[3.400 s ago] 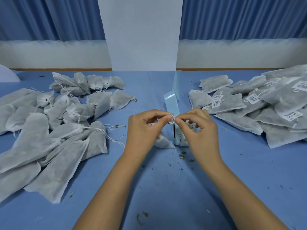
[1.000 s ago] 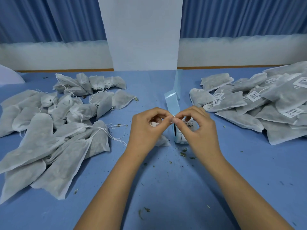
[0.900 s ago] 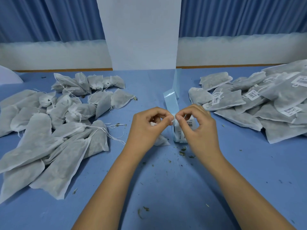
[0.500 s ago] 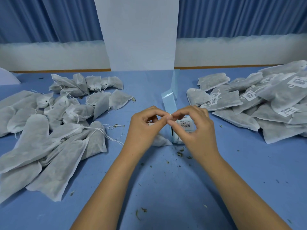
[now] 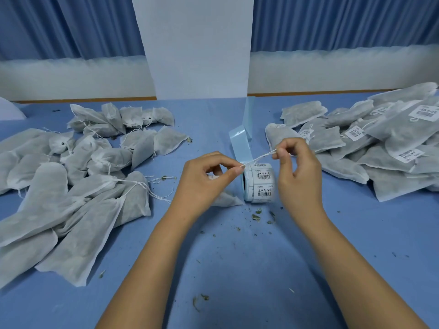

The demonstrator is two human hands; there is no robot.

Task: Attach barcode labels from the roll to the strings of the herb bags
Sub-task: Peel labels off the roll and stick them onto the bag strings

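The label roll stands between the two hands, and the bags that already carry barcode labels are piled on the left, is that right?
Not quite. In the head view the label roll does stand between the left hand and the right hand, but the labelled bags are piled on the right; the left pile shows no labels.

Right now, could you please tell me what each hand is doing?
Left hand: pinching one end of the string.
Right hand: pinching the string's other end.
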